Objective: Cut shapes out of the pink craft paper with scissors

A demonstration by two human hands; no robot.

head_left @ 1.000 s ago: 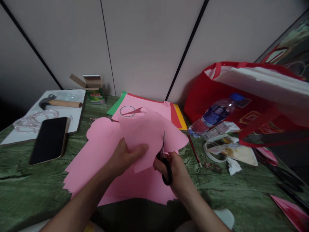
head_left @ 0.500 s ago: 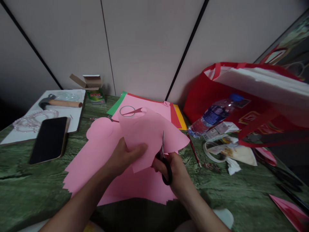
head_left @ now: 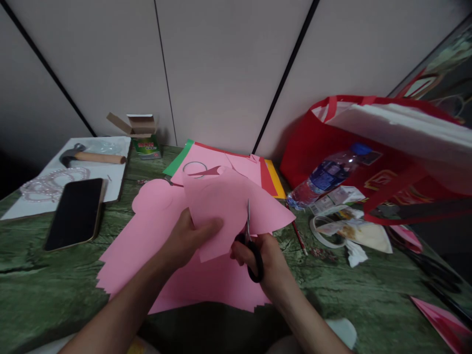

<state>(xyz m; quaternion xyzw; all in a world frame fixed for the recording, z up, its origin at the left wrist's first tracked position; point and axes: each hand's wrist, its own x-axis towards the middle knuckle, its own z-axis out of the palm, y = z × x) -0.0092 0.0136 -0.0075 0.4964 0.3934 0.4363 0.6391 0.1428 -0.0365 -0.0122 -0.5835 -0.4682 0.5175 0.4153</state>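
Note:
Between thumb and fingers, my left hand (head_left: 191,238) grips a sheet of pink paper (head_left: 217,206) by its lower left part. My right hand (head_left: 267,260) is closed around the black handles of a pair of scissors (head_left: 254,253). The blades point away from me and stand in a cut in the sheet, whose right flap spreads out to the side. More pink paper with rounded and stepped edges (head_left: 147,246) lies beneath on the table. Behind it are stacked coloured sheets (head_left: 239,160) in pink, red, green and yellow.
On the left are a phone (head_left: 75,214), a hammer (head_left: 96,156) and bead strings (head_left: 55,183). A small green box (head_left: 146,145) stands at the back. To the right are a bottle (head_left: 324,177), a red bag (head_left: 332,132), a tape roll (head_left: 324,231) and a pencil (head_left: 299,236).
The sheet's right flap has swung slightly further to the right. The sheet has shifted a little, while both hands stay nearly in place.

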